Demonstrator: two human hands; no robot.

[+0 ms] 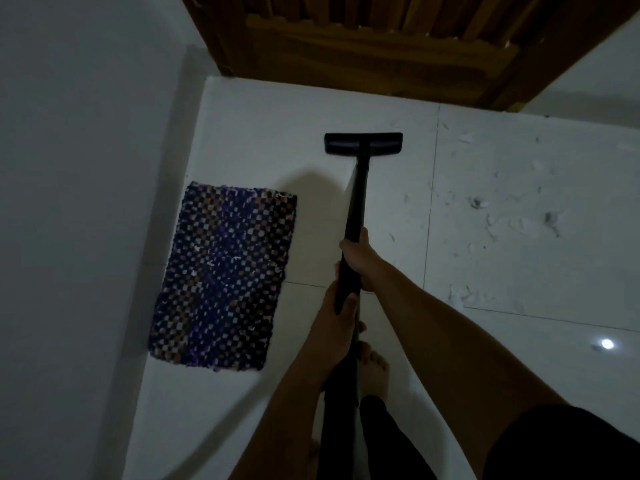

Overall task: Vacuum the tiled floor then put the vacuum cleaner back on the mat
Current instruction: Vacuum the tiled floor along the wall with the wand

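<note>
A black vacuum cleaner wand point(356, 199) runs from my hands down to its flat floor head point(363, 143), which rests on the white tiled floor point(270, 133) near the door. My right hand point(360, 261) grips the wand higher up the tube, and my left hand point(337, 313) grips it just below. A purple and white checkered woven mat point(225, 275) lies flat on the floor to the left of the wand, against the wall. Scraps of paper and dust point(512, 216) are scattered over the tiles to the right.
A wooden door point(363, 46) closes the far side. A plain wall point(79, 202) runs along the left. My bare foot point(372, 372) stands on the tile below my hands. A bright light reflection point(606, 344) shows on the floor at the right.
</note>
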